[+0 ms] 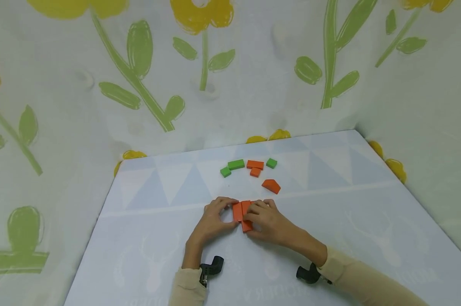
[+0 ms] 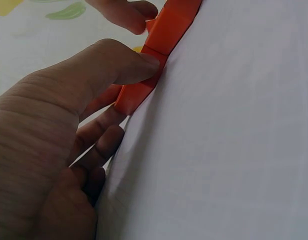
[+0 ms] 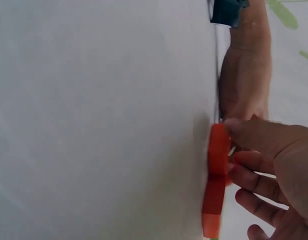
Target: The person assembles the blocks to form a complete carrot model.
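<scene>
Several orange blocks (image 1: 237, 211) lie pressed together flat on the table, between the two hands. My left hand (image 1: 215, 214) grips the leftmost block, thumb on its near end and fingers at the far end. In the left wrist view, the thumb covers part of an orange block (image 2: 135, 96). From the right, my right hand (image 1: 270, 223) holds the smaller orange block (image 1: 247, 226) at the near side of the group. The right wrist view shows its thumb at the end of an orange block (image 3: 219, 150). The right fingers hide part of the group.
Beyond the hands lie an orange trapezoid block (image 1: 271, 186), a long orange block (image 1: 255, 164) with a small orange block (image 1: 255, 172), a long green block (image 1: 236, 164) and small green blocks (image 1: 225, 172). Flower-patterned cloth walls (image 1: 253, 85) border the table (image 1: 146, 238).
</scene>
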`<state>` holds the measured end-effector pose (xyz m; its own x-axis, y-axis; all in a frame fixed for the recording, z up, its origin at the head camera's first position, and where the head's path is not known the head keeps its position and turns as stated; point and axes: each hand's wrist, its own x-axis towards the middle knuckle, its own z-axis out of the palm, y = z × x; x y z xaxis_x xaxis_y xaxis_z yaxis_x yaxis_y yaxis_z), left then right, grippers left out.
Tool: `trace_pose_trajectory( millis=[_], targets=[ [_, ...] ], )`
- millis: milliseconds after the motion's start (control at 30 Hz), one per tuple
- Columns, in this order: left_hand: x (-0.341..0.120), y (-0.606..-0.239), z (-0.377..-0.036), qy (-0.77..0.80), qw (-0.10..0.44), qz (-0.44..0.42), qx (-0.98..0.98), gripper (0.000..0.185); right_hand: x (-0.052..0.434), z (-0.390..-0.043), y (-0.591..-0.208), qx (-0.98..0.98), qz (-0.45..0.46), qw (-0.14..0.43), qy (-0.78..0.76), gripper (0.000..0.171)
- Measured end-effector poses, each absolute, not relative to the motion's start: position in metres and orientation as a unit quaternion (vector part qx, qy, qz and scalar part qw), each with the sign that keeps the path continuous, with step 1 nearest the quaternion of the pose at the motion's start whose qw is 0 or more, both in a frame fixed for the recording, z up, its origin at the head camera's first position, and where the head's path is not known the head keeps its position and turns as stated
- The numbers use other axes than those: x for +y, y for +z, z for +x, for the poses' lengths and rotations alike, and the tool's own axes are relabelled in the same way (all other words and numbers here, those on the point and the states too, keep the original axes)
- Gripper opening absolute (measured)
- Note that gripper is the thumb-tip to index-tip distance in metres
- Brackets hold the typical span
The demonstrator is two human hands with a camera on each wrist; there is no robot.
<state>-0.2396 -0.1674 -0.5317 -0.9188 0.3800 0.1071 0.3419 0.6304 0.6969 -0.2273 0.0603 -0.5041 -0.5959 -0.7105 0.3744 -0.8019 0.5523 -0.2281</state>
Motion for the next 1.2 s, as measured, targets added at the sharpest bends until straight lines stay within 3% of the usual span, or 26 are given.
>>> trace_pose_trajectory(
  millis=[167,633,867,1200],
  targets=[
    [-0.167,-0.531,-0.239,0.374,0.031,0.199,0.905,0.053,0.068,-0.243,-0.491,-0.896,0.386,0.106,0.191,0.029],
    [-0.167,-0.53,-0.241,0.369,0.027,0.19,0.909,0.052,0.082,-0.342,-0.47,-0.96,0.221,0.06,0.159,0.04],
    [-0.165,-0.534,-0.237,0.379,0.046,0.184,0.906,0.052,0.076,-0.358,-0.485,-0.969,0.207,0.023,0.135,0.04],
    [-0.167,-0.531,-0.239,0.367,0.035,0.187,0.911,0.052,0.07,-0.364,-0.492,-0.967,0.234,0.045,0.093,0.032]
  ],
)
